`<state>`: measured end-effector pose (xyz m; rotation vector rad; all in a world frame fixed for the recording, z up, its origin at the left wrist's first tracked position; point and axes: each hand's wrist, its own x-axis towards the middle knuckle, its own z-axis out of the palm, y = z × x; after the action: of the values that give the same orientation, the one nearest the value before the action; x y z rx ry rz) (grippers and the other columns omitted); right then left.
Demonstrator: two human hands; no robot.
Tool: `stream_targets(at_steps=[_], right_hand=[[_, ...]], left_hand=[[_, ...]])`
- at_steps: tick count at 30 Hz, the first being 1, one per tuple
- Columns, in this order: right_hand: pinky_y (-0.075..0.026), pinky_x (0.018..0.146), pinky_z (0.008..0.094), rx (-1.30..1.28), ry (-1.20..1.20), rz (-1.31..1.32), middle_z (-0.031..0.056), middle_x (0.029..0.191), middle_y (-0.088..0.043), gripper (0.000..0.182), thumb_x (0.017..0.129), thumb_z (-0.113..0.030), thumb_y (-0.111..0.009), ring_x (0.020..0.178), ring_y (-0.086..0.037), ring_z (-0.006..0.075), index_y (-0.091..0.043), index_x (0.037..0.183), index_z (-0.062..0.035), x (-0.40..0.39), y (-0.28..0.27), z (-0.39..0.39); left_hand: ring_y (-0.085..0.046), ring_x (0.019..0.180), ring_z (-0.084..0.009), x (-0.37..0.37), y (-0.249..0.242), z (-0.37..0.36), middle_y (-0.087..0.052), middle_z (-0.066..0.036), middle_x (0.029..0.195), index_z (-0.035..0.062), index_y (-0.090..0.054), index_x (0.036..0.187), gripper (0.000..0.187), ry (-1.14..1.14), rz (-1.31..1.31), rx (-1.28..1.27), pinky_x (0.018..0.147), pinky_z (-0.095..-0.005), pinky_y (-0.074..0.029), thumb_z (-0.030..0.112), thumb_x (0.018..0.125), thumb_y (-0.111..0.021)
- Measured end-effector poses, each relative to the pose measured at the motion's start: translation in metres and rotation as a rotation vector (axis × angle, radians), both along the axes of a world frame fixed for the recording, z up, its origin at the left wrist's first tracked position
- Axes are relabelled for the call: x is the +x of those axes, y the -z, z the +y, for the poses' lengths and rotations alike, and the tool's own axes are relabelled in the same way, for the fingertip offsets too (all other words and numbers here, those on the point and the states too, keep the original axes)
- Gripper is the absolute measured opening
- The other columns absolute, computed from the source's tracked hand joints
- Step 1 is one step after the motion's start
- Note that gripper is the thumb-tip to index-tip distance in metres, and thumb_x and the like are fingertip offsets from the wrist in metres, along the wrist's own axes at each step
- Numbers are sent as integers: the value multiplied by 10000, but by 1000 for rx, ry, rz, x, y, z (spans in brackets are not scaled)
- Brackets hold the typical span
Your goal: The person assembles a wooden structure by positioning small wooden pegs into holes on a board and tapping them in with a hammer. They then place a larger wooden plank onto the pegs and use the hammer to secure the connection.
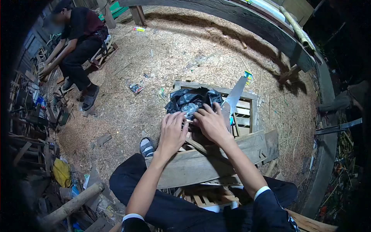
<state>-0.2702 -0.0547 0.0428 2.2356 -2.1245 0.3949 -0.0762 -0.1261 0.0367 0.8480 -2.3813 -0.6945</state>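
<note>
A crumpled black plastic bag (177, 101) lies with its mouth open on a wooden slatted frame, and something clear and shiny shows inside it. My left hand (173, 130) is at the bag's near edge, fingers curled and thumb close to them. Beside it, my right hand (210, 123) bends its fingers over the bag's near right side. A small pale piece shows between the fingertips of both hands; its kind is too small to make out. Just right of my right hand, a handsaw (235, 94) leans with its blade pointing away.
The slatted wooden frame (253, 116) stands before me, with a wide plank (193, 170) across its near side. A seated person (79, 42) is at the far left. A long beam (216, 19) crosses the back. Scrap wood and a yellow bag (62, 173) lie left; shavings cover the ground.
</note>
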Motion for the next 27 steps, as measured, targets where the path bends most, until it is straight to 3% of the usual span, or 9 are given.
stream_targets(at_steps=[1,2,6,9,11,17,20,23,27], right_hand=[[-332,1155,580,127,67,91,69,1161,-724,267,1004,-313,-657,1227,-608,270,-742,1178,-129,-4,-2,1],[-316,1158,583,84,100,109,44,1073,-715,242,1002,-337,-660,1162,-620,245,-763,1076,-131,-7,3,10],[-272,1183,577,74,149,33,20,1019,-705,248,984,-335,-694,1114,-631,200,-793,884,-131,2,-15,33],[-269,1169,590,47,168,-66,70,976,-676,271,967,-342,-703,1118,-621,256,-781,847,-112,7,-12,39],[-254,1175,606,61,187,-75,68,987,-672,305,967,-377,-702,1125,-616,246,-790,842,-113,8,-9,40],[-159,1231,634,111,152,18,60,1065,-697,332,965,-419,-694,1236,-600,253,-800,987,-105,11,1,46],[-150,1220,648,161,171,38,50,1179,-690,382,999,-435,-655,1285,-571,257,-749,1203,-125,14,1,47],[-142,1225,641,182,193,-21,54,1219,-680,379,1005,-427,-652,1292,-568,258,-745,1211,-123,15,-8,43],[-234,1164,591,-24,283,-81,68,1315,-646,419,1034,-362,-624,1273,-562,248,-656,1359,-100,12,-13,35]], left_hand=[[-584,1282,-345,-3,1,-1,-666,-177,1294,-6,-615,1307,334,-3,-57,-90,1172,-520,-357,150,1011,-624],[-575,1298,-341,-4,3,0,-665,-175,1294,-14,-608,1318,343,5,-101,-88,1190,-547,-331,162,1024,-605],[-560,1318,-334,-5,3,2,-656,-160,1286,-3,-589,1347,343,135,-127,-10,1210,-552,-296,181,1059,-556],[-557,1319,-336,-6,1,7,-651,-164,1285,7,-581,1350,334,203,-145,53,1221,-566,-266,188,1074,-533],[-554,1320,-331,-5,9,9,-650,-170,1274,13,-583,1336,319,214,-180,49,1228,-581,-243,194,1080,-524],[-584,1283,-332,-4,5,7,-662,-171,1245,12,-614,1264,269,208,-182,47,1226,-552,-278,177,1068,-531],[-595,1272,-334,-2,-4,7,-666,-174,1246,11,-624,1249,259,197,-244,70,1216,-534,-307,164,1060,-534],[-594,1270,-337,1,-2,6,-662,-179,1254,9,-618,1260,266,156,-228,43,1208,-528,-324,161,1058,-536],[-580,1290,-348,1,0,4,-648,-188,1288,3,-596,1301,295,125,-169,15,1209,-524,-327,161,1061,-529]])
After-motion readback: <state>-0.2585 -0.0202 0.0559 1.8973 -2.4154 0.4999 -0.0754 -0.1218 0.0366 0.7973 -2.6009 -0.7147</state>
